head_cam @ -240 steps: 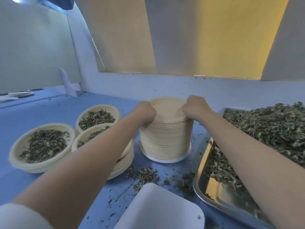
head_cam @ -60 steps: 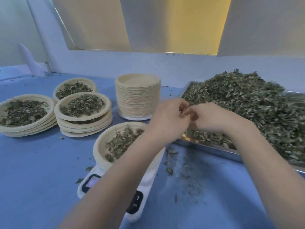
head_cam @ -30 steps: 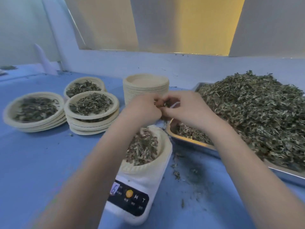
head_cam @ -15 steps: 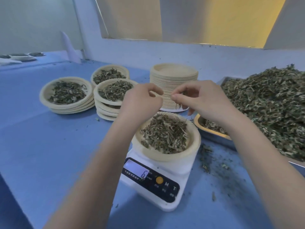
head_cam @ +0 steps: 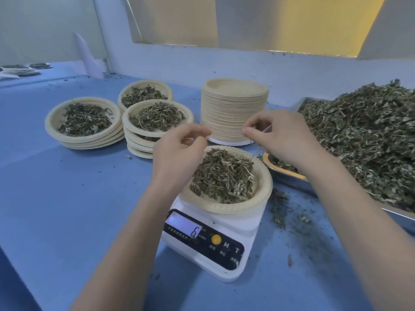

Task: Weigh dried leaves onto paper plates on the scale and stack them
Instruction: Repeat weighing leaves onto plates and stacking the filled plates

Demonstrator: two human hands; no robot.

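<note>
While the scale [head_cam: 208, 241] reads 6 under the filled plate [head_cam: 226, 180], we hover both hands [head_cam: 179, 151] [head_cam: 280, 135], fingers curled, perhaps pinching leaf scraps, before stacking it far left.

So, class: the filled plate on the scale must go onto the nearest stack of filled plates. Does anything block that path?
Only the left hand: it hovers between the plate on the scale and the nearest filled stack. Otherwise just bare blue table.
</note>
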